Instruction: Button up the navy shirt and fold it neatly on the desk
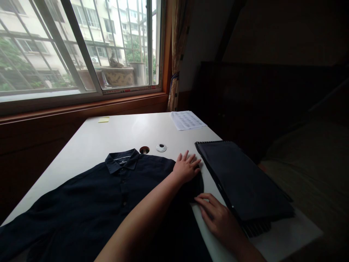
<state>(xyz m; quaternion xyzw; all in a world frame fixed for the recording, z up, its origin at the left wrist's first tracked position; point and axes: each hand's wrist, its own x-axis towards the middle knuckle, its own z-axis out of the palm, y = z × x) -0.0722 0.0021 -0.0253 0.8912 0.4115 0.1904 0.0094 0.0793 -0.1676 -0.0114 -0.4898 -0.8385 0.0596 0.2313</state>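
Seemingly pinched the sleeve edge of the dark collared shirt, spread out on the white table, between the right hand's fingers; pressed the sleeve farther up with the left hand, fingers open and splayed. Called for even palm pressure and a gentle tug, to avoid creases. Saw the dark stack just beside, the printed sheets beyond.

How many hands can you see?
2. The left hand is spread flat on the dark shirt's sleeve. The right hand is by the sleeve's lower edge, fingers bent.
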